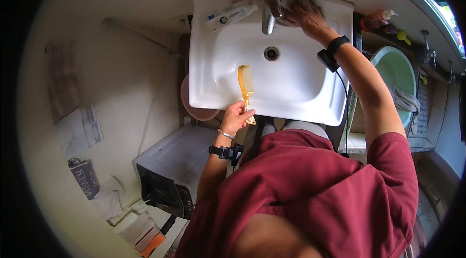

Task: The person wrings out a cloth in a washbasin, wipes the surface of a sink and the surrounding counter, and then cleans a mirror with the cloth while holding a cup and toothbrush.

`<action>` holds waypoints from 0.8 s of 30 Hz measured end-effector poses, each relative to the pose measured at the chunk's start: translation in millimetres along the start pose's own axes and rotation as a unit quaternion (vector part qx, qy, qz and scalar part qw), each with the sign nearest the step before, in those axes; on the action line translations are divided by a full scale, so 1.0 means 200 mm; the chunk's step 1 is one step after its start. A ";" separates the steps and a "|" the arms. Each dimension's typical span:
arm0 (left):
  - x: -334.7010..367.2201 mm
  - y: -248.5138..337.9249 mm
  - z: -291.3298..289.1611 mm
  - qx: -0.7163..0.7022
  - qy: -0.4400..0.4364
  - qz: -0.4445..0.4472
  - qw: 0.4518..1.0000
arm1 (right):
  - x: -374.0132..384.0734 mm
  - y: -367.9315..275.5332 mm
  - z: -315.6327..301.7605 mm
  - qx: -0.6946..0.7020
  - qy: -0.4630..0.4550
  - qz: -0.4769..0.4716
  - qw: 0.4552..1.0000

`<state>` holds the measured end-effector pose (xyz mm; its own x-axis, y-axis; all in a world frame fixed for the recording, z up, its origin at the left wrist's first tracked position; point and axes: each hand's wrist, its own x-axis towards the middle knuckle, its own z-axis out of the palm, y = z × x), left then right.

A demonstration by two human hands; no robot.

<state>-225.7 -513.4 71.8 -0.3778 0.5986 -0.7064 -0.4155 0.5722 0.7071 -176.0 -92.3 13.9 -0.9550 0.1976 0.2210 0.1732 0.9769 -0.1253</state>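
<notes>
Left hand [236,118] pinches curved amber plastic comb [244,83] over white ceramic sink's [296,85] front rim, right hand [309,17] covers crumpled grey cloth [291,0], grip unclear; slack fingers could drop the comb.

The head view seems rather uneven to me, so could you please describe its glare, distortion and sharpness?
In the head view, fisheye distortion bows the washbasin's edges and the corners go dark; also in the head view, the window at upper right glares; in the head view, the right hand looks slightly soft, while the yellow comb stands out clearly.
</notes>
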 end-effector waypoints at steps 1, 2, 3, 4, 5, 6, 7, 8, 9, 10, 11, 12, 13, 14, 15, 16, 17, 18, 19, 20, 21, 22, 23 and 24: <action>0.00 -0.01 -0.01 -0.001 -0.005 0.000 1.000 | -0.07 0.06 0.12 -0.027 0.016 0.015 0.999; -0.01 -0.02 -0.02 0.009 0.009 0.005 1.000 | -0.10 0.05 0.12 -0.025 0.014 0.011 1.000; -0.01 -0.04 -0.02 0.016 0.020 0.012 1.000 | -0.15 0.03 0.08 0.015 -0.044 0.041 0.998; -0.01 -0.04 -0.04 0.012 0.021 0.013 1.000 | -0.22 0.01 0.04 0.054 -0.102 0.074 0.991; -0.03 -0.06 -0.06 0.020 0.030 0.014 0.999 | -0.32 -0.03 0.02 0.004 -0.200 0.062 0.978; -0.02 -0.07 -0.07 0.030 0.037 0.019 0.999 | -0.41 -0.06 0.01 -0.050 -0.292 0.052 0.954; -0.01 -0.08 -0.09 0.027 0.030 0.020 0.999 | -0.53 -0.16 0.01 -0.108 -0.303 0.019 0.947; 0.01 -0.09 -0.10 0.033 0.039 0.015 0.999 | -0.62 -0.26 0.02 -0.166 -0.311 -0.015 0.935; 0.03 -0.09 -0.11 0.038 0.051 0.008 0.998 | -0.65 -0.35 0.00 -0.137 -0.376 0.002 0.916; 0.04 -0.09 -0.11 0.036 0.046 0.005 0.998 | -0.68 -0.45 -0.02 -0.105 -0.443 0.023 0.890; 0.00 -0.07 -0.13 0.037 0.046 0.026 0.998 | -0.69 -0.58 -0.10 -0.057 -0.455 0.030 0.888; 0.02 -0.07 -0.14 0.036 0.040 0.035 0.998 | -0.70 -0.63 -0.14 -0.004 -0.476 0.041 0.878; 0.03 -0.06 -0.15 0.052 0.043 0.037 0.997 | -0.66 -0.64 -0.06 0.030 -0.537 0.006 0.843; 0.04 -0.06 -0.14 0.053 0.041 0.032 0.997 | -0.64 -0.63 -0.05 0.034 -0.540 0.007 0.841; 0.02 -0.05 -0.15 0.047 0.045 0.027 0.997 | -0.52 -0.69 -0.16 0.045 -0.499 -0.005 0.866; 0.01 -0.05 -0.16 0.044 0.047 0.024 0.998 | -0.43 -0.74 -0.22 0.055 -0.455 -0.012 0.888; 0.00 -0.06 -0.17 0.051 0.037 0.021 0.998 | -0.36 -0.75 -0.19 0.023 -0.400 -0.032 0.916; -0.01 -0.06 -0.16 0.054 0.040 0.014 0.998 | -0.28 -0.74 -0.13 -0.007 -0.341 -0.051 0.939; -0.02 -0.05 -0.15 0.038 0.047 0.013 0.998 | -0.20 -0.71 -0.05 -0.055 -0.296 -0.067 0.951; -0.05 -0.05 -0.14 0.022 0.054 0.013 0.998 | -0.13 -0.68 0.03 -0.102 -0.249 -0.082 0.960; -0.06 -0.05 -0.13 0.027 0.063 0.011 0.998 | -0.09 -0.62 0.10 -0.087 -0.224 -0.062 0.969; -0.09 -0.06 -0.14 0.028 0.070 0.006 0.997 | -0.05 -0.57 0.16 -0.070 -0.198 -0.045 0.977; -0.11 -0.08 -0.14 0.033 0.080 0.002 0.996 | -0.03 -0.52 0.18 -0.044 -0.245 0.019 0.968; -0.11 -0.08 -0.13 0.039 0.085 0.003 0.996 | -0.04 -0.39 0.32 0.066 -0.339 0.135 0.929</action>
<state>-231.9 -551.5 75.0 -0.5174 0.5020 -0.6930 -0.3500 0.6149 0.7067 -196.2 -174.8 -39.2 -0.8210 0.2929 -0.4901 0.4396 0.8720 -0.2154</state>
